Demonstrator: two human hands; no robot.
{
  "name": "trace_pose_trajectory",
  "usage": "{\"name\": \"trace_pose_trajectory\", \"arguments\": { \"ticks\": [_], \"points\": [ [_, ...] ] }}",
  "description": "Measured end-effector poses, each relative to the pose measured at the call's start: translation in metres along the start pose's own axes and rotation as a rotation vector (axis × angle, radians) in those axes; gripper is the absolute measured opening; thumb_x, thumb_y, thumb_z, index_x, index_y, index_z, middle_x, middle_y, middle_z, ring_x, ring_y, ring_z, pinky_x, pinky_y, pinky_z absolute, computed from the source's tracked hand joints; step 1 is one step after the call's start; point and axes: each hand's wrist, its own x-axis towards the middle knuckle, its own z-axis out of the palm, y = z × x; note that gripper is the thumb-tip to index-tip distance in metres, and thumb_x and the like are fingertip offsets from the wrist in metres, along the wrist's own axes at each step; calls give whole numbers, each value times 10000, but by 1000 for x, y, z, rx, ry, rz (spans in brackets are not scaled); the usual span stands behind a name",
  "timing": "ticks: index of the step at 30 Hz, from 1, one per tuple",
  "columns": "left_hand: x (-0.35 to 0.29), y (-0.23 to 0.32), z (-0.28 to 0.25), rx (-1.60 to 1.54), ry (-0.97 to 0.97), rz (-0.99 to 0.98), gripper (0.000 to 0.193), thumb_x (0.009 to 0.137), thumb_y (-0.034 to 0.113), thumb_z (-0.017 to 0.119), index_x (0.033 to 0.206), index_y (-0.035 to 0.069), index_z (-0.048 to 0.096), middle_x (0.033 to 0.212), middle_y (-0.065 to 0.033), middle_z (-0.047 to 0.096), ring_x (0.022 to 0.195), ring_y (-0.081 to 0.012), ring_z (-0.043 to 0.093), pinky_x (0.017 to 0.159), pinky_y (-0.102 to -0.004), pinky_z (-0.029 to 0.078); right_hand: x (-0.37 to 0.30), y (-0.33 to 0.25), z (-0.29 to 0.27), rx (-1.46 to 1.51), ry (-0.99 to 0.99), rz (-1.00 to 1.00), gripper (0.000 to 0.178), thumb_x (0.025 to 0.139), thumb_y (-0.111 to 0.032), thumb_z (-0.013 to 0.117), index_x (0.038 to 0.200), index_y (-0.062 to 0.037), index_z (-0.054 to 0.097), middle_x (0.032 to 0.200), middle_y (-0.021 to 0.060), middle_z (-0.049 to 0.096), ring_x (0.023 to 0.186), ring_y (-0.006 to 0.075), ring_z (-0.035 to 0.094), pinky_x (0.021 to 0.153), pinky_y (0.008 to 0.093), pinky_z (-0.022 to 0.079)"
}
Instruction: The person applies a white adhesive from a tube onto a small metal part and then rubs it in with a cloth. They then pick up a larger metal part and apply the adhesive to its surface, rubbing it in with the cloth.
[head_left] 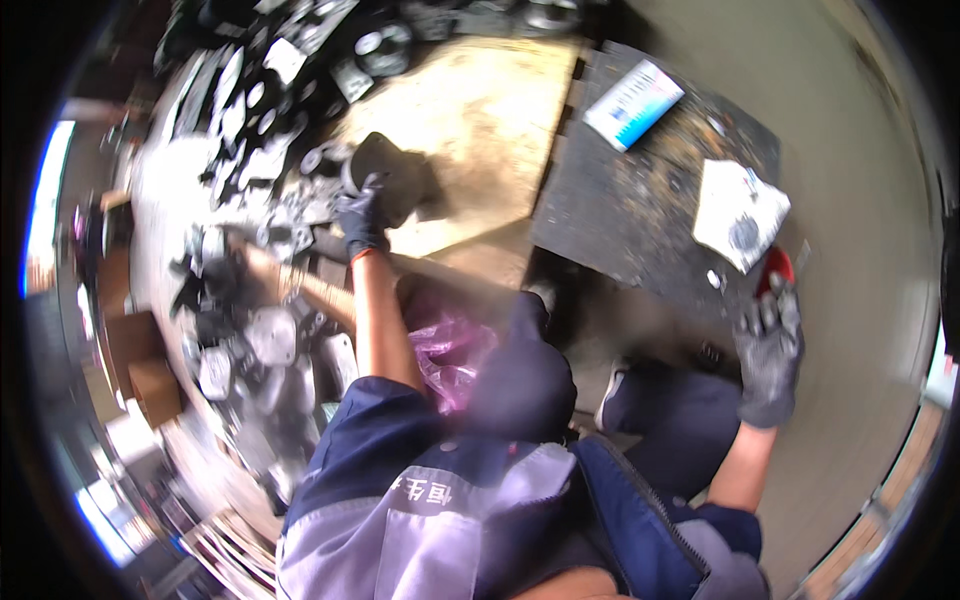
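My left hand, in a dark glove with an orange-red cuff edge, grips the near-left edge of a dark, rounded metal part. That part is over the pale wooden board, and its exact kind is blurred. Off to the right, my right hand wears a grey glove. Its fingertips are closed on the edge of a small red rounded object at the corner of the dark worktop. What the red object is, I cannot tell. Beside it lies a white sheet with a dark round smudge or piece on it.
A blue-and-white box lies on the worktop. The wooden board borders several piled metal parts at the left and far side. Pink plastic film is close to my body. Cardboard boxes stand at the far left.
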Motion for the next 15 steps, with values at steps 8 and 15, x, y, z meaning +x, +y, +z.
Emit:
{"name": "trace_pose_trajectory", "arguments": {
  "ticks": [8, 15],
  "points": [
    [-23, 97, -47, 169, -467, 366, 243, 772, 125, 695, 982, 3, 682, 829, -70, 683, 693, -143, 613, 647, -282, 499, -3, -6, -3, 156, 5, -71, 331, 939, -224, 545, 1192, -12, 561, 820, 19, 547, 707, 147, 490, 713, 305, 419],
    [-155, 219, -18, -111, -560, 204, 238, 781, 175, 674, 941, -1, 672, 887, -64, 658, 814, -145, 596, 742, -271, 466, -2, 14, -55, -325, 202, -356, 247, 951, -254, 561, 1079, -46, 595, 904, 45, 629, 751, 124, 569, 668, 274, 465]
  ]
}}
